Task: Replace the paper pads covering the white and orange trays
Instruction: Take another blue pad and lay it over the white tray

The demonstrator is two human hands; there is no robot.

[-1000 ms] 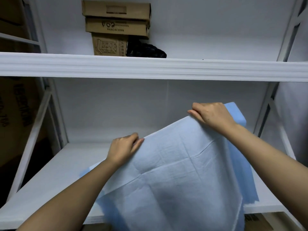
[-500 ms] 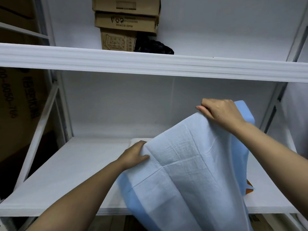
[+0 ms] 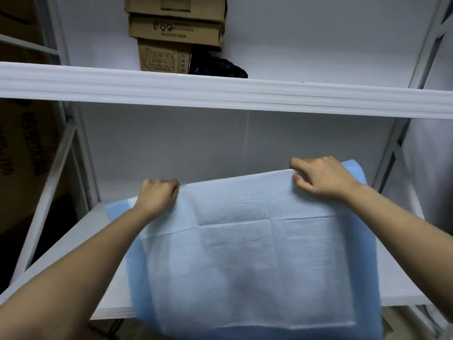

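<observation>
A large paper pad (image 3: 250, 256), white in the middle with a light blue border, hangs spread out in front of me over the lower white shelf (image 3: 73, 244). My left hand (image 3: 158, 198) grips its upper left edge and my right hand (image 3: 323, 179) grips its upper right edge, holding the top edge stretched level. The pad's lower edge droops past the shelf's front edge. The pad hides whatever lies under it; no tray is visible.
An upper white shelf (image 3: 220, 93) crosses the view, carrying stacked cardboard boxes (image 3: 175, 33) and a black bag (image 3: 218, 68). White frame posts stand at left and right. Large cardboard cartons (image 3: 22, 153) stand to the left.
My left hand has risen and shifted left, taking the pad's top edge. The pad, hanging slanted before, is now pulled out wide and level between both hands.
</observation>
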